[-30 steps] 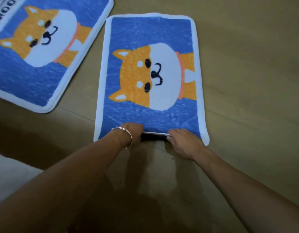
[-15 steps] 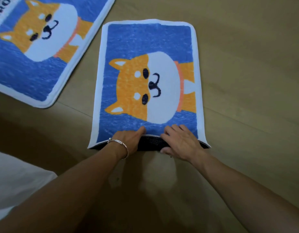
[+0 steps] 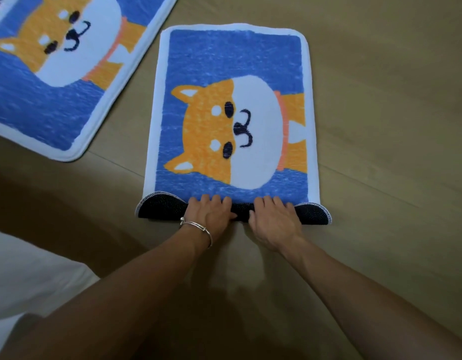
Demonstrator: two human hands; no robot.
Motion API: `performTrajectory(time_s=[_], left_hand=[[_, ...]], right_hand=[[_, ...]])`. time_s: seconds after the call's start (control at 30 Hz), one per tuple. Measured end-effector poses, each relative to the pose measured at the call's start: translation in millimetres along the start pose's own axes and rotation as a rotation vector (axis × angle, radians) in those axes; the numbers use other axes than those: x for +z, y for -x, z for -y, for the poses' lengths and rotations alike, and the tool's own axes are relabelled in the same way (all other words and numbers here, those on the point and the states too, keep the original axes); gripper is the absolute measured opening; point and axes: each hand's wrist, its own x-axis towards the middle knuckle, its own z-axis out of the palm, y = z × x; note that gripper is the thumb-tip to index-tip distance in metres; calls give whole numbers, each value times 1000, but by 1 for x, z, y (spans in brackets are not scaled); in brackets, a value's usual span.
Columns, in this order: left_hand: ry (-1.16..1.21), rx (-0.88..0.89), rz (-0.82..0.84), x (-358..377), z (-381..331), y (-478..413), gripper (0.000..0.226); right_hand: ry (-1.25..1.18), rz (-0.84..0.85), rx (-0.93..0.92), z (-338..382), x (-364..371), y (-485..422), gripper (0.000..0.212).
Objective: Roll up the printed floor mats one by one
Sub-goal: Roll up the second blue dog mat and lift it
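Note:
A blue floor mat (image 3: 232,61) with an orange and white dog print and a white border lies flat on the wooden floor. Its near edge is turned over into a short roll, showing the dark dotted underside (image 3: 159,207). My left hand (image 3: 209,214), with a silver bangle on the wrist, grips the middle of that roll, fingers curled over the top. My right hand (image 3: 274,219) grips the roll just to the right, fingers over it and thumb at the near side. The two hands sit close together.
A second, larger mat (image 3: 43,105) with the same dog print lies flat at the upper left, apart from the first. White fabric (image 3: 22,281) shows at the lower left. Bare wooden floor (image 3: 393,126) stretches to the right.
The mat's near edge has been lifted and turned over away from me, so the dark underside now shows along the whole width. Both hands moved forward with it.

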Motion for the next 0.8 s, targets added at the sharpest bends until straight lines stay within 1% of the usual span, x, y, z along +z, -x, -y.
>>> performTrajectory(time_s=[0.07, 0.17, 0.23, 0.3, 0.37, 0.47, 0.57, 0.63, 0.7, 0.77, 0.8], left_hand=[[13, 25, 6, 3, 5, -1, 39], [45, 91, 50, 5, 10, 0, 38], [-2, 146, 61, 4, 13, 1, 29], [-65, 176, 58, 0, 14, 3, 19], [-83, 163, 94, -3, 13, 2, 20], [-84, 113, 128, -4, 14, -5, 22], [-75, 115, 158, -10, 15, -9, 21], [-67, 154, 103, -10, 17, -6, 22], [-126, 238, -113, -5, 20, -1, 25], [-161, 243, -240, -1, 22, 3, 28], [-131, 244, -182, -1, 22, 4, 23]], right_hand=[[-24, 57, -7, 1, -1, -1, 22], [7, 167, -73, -1, -3, -2, 28], [18, 188, -60, 0, -4, -3, 31], [2, 201, -40, 1, -3, -5, 24], [-32, 220, -33, 2, -3, -8, 16], [-51, 232, -15, 2, -4, -12, 13], [-24, 252, -26, 2, -5, -16, 14], [-91, 313, -29, -2, -9, -19, 12], [-192, 386, -30, -7, -15, -24, 12], [-245, 449, -47, -10, -20, -28, 15], [-239, 463, -58, -10, -20, -28, 15]])
